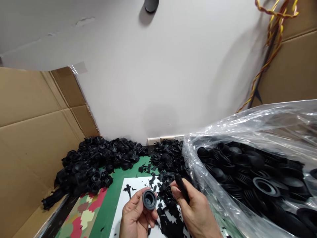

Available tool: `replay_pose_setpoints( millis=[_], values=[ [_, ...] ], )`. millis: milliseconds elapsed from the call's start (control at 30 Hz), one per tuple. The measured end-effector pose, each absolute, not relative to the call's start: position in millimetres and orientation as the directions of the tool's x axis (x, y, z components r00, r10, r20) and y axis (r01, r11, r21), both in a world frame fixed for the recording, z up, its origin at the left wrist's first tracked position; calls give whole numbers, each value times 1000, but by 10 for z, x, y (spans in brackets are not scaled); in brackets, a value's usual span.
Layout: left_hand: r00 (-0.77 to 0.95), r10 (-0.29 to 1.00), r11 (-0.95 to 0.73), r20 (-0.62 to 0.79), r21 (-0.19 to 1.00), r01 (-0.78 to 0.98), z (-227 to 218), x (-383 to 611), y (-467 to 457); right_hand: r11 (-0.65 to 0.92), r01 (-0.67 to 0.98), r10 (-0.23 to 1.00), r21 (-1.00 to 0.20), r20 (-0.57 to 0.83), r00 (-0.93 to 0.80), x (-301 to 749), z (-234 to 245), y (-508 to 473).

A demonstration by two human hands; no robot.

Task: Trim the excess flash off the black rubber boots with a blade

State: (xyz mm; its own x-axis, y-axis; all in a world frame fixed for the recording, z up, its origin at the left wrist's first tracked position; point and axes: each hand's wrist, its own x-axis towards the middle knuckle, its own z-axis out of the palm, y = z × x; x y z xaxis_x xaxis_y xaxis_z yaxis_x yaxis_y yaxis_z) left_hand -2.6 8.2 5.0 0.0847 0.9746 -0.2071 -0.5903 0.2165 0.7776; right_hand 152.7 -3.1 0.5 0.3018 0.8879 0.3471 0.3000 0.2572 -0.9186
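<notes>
My left hand point(136, 213) is closed on a round black rubber boot point(149, 199), its hollow, stepped side turned up toward me. Fingertips and thumb grip it around the rim. Just to the right, my right hand point(194, 206) wraps round a slim black stick-like object point(182, 187); its kind cannot be made out, and its lower part is hidden in the palm. The two hands are apart. Beneath them lies a white sheet point(120, 205) strewn with black rubber scraps point(170, 215).
A heap of ribbed black rubber parts point(96, 162) lies at the left by a cardboard panel point(37, 132). At the right, a clear plastic bag point(198, 178) holds several black rubber boots point(247, 165). Twisted yellow-and-red wires point(266, 61) hang at upper right. A green mat point(106, 208) covers the table.
</notes>
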Motion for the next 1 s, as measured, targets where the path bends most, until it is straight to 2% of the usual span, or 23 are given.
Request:
replay_pose_setpoints(
  millis=[133, 333, 633, 1000],
  values=[
    [90, 975, 215, -201, 777, -591, 50, -31, 84, 323, 314, 867, -893, 412, 280, 1556, -8, -12],
    [107, 973, 228, -205, 776, -588, 63, -25, 84, 238, 220, 918, -946, 293, 267, 1466, 31, -65],
    [84, 974, 222, -212, 793, -568, 37, -24, 96, 335, 264, 860, -904, 409, 306, 1469, 80, -63],
    [66, 973, 220, -222, 800, -558, 32, -19, 99, 293, 240, 876, -925, 360, 320, 1456, 79, -72]
  ],
)
